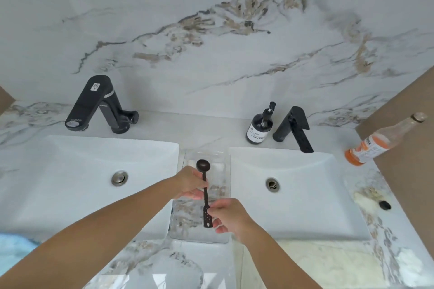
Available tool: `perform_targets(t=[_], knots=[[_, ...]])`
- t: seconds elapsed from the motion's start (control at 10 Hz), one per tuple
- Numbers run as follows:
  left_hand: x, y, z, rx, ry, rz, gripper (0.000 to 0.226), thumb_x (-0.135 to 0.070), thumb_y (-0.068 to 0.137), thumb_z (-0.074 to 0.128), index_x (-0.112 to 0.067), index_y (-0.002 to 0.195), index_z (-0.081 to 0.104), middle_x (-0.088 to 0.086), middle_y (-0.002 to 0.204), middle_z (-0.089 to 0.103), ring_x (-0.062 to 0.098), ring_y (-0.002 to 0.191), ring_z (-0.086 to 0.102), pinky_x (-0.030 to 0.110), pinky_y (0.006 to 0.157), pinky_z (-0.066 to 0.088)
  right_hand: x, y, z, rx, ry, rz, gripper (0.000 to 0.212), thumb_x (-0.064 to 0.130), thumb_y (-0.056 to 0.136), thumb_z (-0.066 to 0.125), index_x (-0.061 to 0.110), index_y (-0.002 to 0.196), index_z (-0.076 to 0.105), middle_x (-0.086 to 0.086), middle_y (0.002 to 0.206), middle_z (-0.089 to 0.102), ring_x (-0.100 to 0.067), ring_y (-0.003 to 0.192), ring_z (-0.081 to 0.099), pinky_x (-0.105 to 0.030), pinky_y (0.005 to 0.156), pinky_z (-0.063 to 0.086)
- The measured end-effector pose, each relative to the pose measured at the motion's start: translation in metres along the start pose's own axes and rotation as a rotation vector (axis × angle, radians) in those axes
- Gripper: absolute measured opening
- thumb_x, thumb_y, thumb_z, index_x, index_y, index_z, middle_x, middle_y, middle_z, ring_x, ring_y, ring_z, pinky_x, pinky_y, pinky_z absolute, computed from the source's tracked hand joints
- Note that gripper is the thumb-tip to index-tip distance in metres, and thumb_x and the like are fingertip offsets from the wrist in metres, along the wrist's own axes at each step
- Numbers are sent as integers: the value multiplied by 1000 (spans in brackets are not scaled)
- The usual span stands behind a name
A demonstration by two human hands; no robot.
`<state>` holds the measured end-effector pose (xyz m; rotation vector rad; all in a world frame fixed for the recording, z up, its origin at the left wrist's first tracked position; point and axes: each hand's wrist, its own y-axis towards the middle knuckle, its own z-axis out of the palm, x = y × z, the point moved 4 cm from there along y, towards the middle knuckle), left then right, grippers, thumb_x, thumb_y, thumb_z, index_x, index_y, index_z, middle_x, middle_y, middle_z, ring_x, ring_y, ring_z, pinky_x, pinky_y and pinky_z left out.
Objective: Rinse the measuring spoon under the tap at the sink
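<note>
Both hands are on the spoon now, and I'm watching it hang over the clear tray that sits between the two sinks. The left hand pinches the stem just below the bowl, fingers narrow around it; the right hand has its fingertips closed on the flat perforated end nearer me. Bowl points away toward the wall, handle toward me, so the thing is held roughly level above the tray (a two-ended grip like that reads to me as steadying it before a handover or a carry).

No water on it yet, as far as I can tell: neither tap shows a stream. The right sink lies just beside the tray, with its black tap at the back rim and a soap bottle next to that. The left sink has the bulkier tap.

My call: rinsing hasn't begun, and the spoon needs to travel sideways off the tray to under one spout, with a free hand for the lever.
</note>
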<state>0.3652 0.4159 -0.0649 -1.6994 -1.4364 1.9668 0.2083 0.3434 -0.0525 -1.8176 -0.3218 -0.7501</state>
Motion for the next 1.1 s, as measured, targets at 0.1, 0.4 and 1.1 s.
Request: perform_targets(t=[0.1, 0.4, 1.1], knots=[[7, 11, 5, -49, 71, -31, 22, -5, 88, 65, 1, 109, 64, 20, 102, 71, 27, 84, 74, 36, 76, 63, 1, 6, 5, -80, -91, 16, 15, 13, 85, 68, 12, 99, 72, -12, 88, 77, -16, 53, 68, -24, 48, 56], [17, 29, 17, -154, 269, -12, 15, -3, 90, 58, -6, 77, 52, 19, 75, 58, 30, 60, 55, 44, 77, 59, 1, 26, 26, -225, -462, 2, 12, 3, 82, 55, 7, 88, 65, -14, 90, 70, -30, 66, 71, -32, 59, 61], [15, 10, 26, -167, 544, -66, 23, -15, 96, 44, -1, 85, 58, 17, 69, 64, 25, 48, 65, 29, 48, 59, 6, 31, 22, -88, -574, -148, 20, 5, 88, 46, 7, 101, 62, -14, 115, 67, -28, 99, 61, -27, 77, 47]])
